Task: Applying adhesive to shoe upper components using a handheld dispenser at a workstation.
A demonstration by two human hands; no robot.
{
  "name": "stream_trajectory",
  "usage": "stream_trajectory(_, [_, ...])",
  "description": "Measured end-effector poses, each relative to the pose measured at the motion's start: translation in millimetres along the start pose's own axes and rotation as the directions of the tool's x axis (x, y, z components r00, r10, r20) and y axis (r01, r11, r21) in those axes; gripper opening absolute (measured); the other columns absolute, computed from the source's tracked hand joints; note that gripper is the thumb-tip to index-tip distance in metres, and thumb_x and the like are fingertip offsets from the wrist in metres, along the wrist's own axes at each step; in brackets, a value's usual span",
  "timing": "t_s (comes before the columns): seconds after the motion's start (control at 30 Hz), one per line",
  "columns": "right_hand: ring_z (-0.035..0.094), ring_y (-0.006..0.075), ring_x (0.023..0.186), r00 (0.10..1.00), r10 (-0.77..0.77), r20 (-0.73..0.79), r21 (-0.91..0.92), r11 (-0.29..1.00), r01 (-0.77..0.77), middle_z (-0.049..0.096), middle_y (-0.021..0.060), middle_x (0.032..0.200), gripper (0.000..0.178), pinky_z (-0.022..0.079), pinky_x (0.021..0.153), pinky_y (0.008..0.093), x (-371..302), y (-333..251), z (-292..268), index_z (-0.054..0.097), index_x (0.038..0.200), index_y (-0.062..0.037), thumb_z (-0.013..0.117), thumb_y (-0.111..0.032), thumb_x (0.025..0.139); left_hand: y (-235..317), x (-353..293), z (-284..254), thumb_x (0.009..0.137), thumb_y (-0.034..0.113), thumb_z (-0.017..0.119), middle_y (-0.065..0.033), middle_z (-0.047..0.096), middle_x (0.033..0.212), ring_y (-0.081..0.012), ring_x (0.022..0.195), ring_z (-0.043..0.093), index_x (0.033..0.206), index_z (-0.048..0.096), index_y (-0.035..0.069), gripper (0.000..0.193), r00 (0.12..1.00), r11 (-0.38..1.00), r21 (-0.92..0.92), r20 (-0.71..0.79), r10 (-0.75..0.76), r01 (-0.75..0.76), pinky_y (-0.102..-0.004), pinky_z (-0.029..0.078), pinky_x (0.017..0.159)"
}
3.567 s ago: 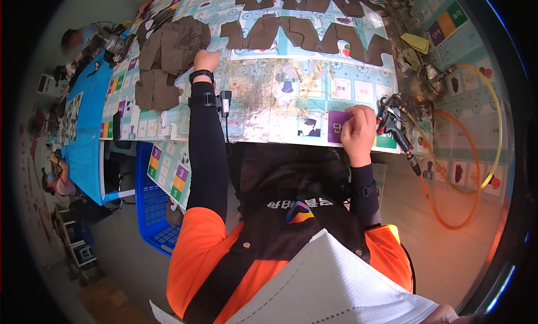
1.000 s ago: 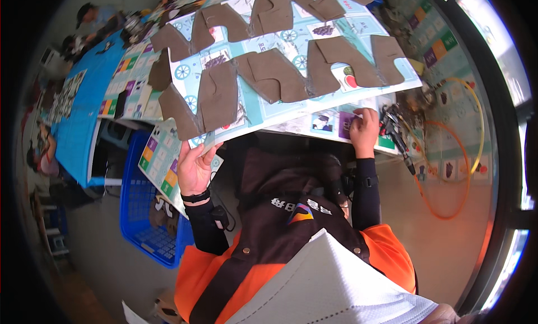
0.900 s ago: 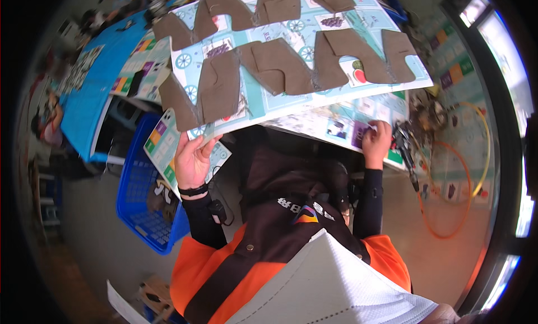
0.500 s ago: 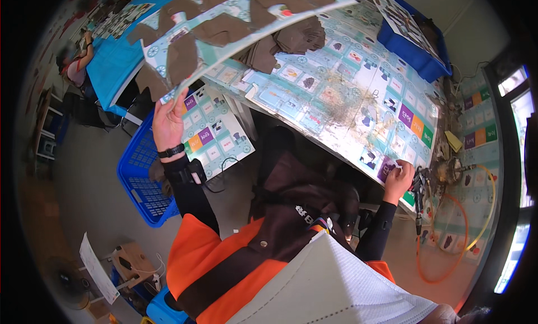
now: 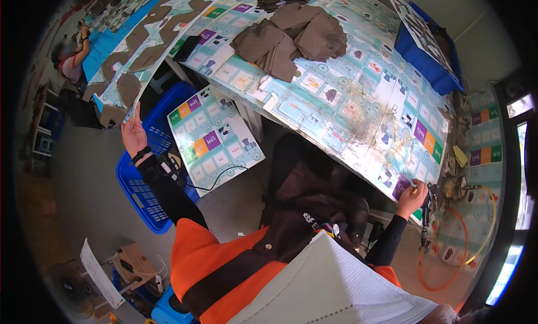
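Observation:
My left hand (image 5: 133,135) pinches the near end of a long printed board (image 5: 111,94), thumb on top. Brown flat cut pieces (image 5: 129,88) lie spread along this board, which reaches toward the blue-covered table at the far left. At the right front edge of the printed worktable (image 5: 314,119), my right hand (image 5: 412,197) is closed with its fingertips together; whatever they hold, if anything, is too small to make out. Fanned stacks of brown cut pieces (image 5: 272,50) lie on the worktable, beyond reach of both hands.
A blue basket (image 5: 140,198) stands on the floor at left, beside a printed panel (image 5: 216,147). A dark phone-like slab (image 5: 187,48) lies on the table's left edge. A blue bin (image 5: 428,80) sits at far right, near an orange hose (image 5: 466,240). Another person (image 5: 72,63) works at far left.
The board has swung left, off the worktable, with my left hand moving left and lower. The stacks of brown pieces are now uncovered. My right hand stays at the table edge.

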State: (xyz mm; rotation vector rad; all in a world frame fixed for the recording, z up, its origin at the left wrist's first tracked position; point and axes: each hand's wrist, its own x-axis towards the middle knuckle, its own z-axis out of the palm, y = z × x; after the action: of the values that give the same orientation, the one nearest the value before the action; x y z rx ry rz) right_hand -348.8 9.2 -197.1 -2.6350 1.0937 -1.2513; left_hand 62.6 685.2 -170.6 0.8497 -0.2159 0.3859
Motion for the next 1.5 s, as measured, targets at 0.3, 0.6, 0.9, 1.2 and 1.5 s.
stream_trajectory(0.3, [0.056,0.0348,0.087,1.000,0.001,0.029,-0.080,0.997,0.002,0.059,0.0126,0.087,0.015,0.045,0.077,0.0417,0,-4,11,0.060,0.084,-0.0036,0.052,0.005,0.074,-25,184,-75,0.090,-0.005,0.047,-0.0222,0.033,0.146,-0.0392,0.136,0.033,0.140,0.031,-0.008,0.052,0.982,0.651,0.738,0.180,0.066,-0.179,-0.0496,0.028,0.116])
stream_trajectory(0.6, [0.058,0.0306,0.078,0.999,0.032,0.028,-0.166,0.986,-0.027,0.060,0.0087,0.085,0.016,0.045,0.066,0.0389,-1,-1,17,0.063,0.084,-0.0069,0.054,0.003,0.075,-40,191,-70,0.098,0.027,0.054,-0.0192,0.048,0.135,-0.0349,0.127,0.047,0.127,0.044,-0.004,0.043,0.961,0.901,0.375,-0.245,-0.129,0.216,-0.0444,0.043,0.104])
stream_trajectory(0.9, [0.059,0.0267,0.077,0.998,-0.027,0.064,-0.174,0.984,0.038,0.061,0.0071,0.084,0.015,0.046,0.065,0.0367,2,-5,19,0.064,0.084,-0.0083,0.055,0.003,0.078,-189,-282,-45,0.090,0.059,0.053,-0.0193,0.059,0.120,-0.0318,0.111,0.060,0.121,0.050,-0.002,0.068,-0.117,-0.203,0.267,-0.305,-0.945,0.942,-0.0459,0.048,0.096])
stream_trajectory(1.2, [0.058,0.0277,0.080,0.997,-0.028,0.070,-0.024,0.999,0.030,0.061,0.0076,0.083,0.016,0.046,0.069,0.0371,3,3,9,0.062,0.081,-0.0058,0.052,0.006,0.075,-280,-313,-46,0.099,0.013,0.050,-0.0168,0.046,0.138,-0.0280,0.127,0.048,0.138,0.037,0.001,0.043,0.531,0.809,-0.348,-0.620,-0.577,0.473,-0.0406,0.041,0.109])
stream_trajectory(1.5, [0.057,0.0279,0.078,0.999,-0.043,0.026,0.177,0.984,0.038,0.061,0.0084,0.083,0.014,0.045,0.069,0.0358,6,11,0,0.058,0.081,-0.0029,0.052,0.009,0.076,-185,-368,-120,0.097,0.006,0.052,-0.0139,0.054,0.130,-0.0233,0.117,0.056,0.129,0.046,0.002,0.033,0.714,0.918,-0.002,-0.628,-0.310,0.397,-0.0355,0.048,0.099])
